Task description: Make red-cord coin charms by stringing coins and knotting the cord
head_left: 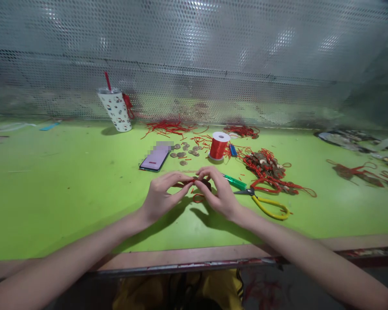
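Observation:
My left hand (164, 196) pinches a red cord (178, 185) between thumb and fingertips. Meeting it fingertip to fingertip, my right hand (218, 191) is closed on the same red cord, with dark round coins (207, 184) partly hidden behind its fingers. A small red loop (198, 198) hangs below the fingertips. Just right of my right hand lie a green pen-like tool (234, 181) and scissors (270, 209) with one yellow and one red handle. Loose coins (183, 162) are scattered beyond my hands.
A red cord spool (217, 148) stands behind my hands, near a blue lighter (233, 150). A pile of corded coins (267, 165) lies to the right. A phone (154, 158) and a tumbler with a straw (115, 110) are left. Perforated metal (187, 64) closes off the back.

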{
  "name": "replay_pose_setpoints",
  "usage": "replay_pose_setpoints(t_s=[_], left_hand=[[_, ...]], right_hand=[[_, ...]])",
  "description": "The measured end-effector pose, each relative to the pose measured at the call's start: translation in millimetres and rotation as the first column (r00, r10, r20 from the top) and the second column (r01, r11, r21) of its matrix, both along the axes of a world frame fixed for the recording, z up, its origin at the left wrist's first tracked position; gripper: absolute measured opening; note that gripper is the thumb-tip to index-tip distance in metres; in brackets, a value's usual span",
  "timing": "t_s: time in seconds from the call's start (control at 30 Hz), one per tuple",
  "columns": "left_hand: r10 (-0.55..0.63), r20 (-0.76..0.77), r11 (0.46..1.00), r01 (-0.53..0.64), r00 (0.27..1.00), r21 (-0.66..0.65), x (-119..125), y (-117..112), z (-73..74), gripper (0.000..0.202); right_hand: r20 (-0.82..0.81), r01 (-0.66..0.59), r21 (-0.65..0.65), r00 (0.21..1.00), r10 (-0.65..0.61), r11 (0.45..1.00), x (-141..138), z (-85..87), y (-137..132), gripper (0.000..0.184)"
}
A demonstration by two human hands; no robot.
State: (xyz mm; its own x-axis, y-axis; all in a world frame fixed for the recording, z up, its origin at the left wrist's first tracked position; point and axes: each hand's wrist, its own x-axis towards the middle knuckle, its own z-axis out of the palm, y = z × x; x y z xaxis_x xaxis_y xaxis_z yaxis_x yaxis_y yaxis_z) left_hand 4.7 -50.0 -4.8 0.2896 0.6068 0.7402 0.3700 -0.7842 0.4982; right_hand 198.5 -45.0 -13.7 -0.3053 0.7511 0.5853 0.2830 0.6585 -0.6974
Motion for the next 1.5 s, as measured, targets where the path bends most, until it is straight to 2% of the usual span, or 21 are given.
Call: replay_pose_setpoints(t_s=[0.13, 0.23, 0.5, 0.67, 0.8, 1.03, 1.3, 1.5], left_hand=[[-0.032, -0.085, 0.989, 0.044, 0.996, 0.141, -1.6, 2.7, -4.1, 0.008], [-0.06, -0.12, 0.982, 0.08, 0.991, 0.171, -3.3, 4.8, -4.9, 0.011], [-0.097, -0.015, 0.995, 0.097, 0.995, 0.009, -1.1, 2.6, 1.2, 0.01], [-0.106, -0.002, 0.991, 0.105, 0.994, -0.078, -3.1, 3.7, 3.2, 0.007], [-0.137, 0.032, 0.973, 0.14, 0.99, -0.181, -4.1, 5.0, 2.3, 0.007], [-0.112, 0.11, 0.957, 0.137, 0.988, -0.256, -3.4, 4.5, 1.0, 0.006], [-0.207, 0.049, 0.972, 0.211, 0.977, -0.101, -9.1, 10.2, 5.2, 0.009], [-0.204, -0.02, 0.978, 0.204, 0.979, 0.041, -10.1, 10.8, 9.5, 0.009]], right_hand=[[0.069, -0.057, 0.041, 0.996, 0.054, 0.998, -2.0, -2.5, -0.1, 0.008], [0.037, -0.088, 0.004, 0.995, 0.087, 0.996, -2.1, -1.9, -0.3, 0.011], [-0.109, -0.188, -0.164, 0.979, 0.171, 0.969, 0.8, 0.3, 2.7, 0.013], [-0.16, -0.237, -0.188, 0.965, 0.208, 0.953, 1.6, -0.6, 3.3, 0.012], [-0.207, -0.235, -0.24, 0.96, 0.187, 0.942, 0.8, 0.7, 2.9, 0.016], [-0.26, -0.281, -0.348, 0.946, 0.196, 0.895, 2.1, 4.9, 5.1, 0.023], [-0.358, -0.36, -0.503, 0.914, 0.19, 0.785, 3.8, 3.3, 8.7, 0.03], [-0.355, -0.372, -0.529, 0.913, 0.2, 0.763, 2.6, 3.9, 8.1, 0.03]])
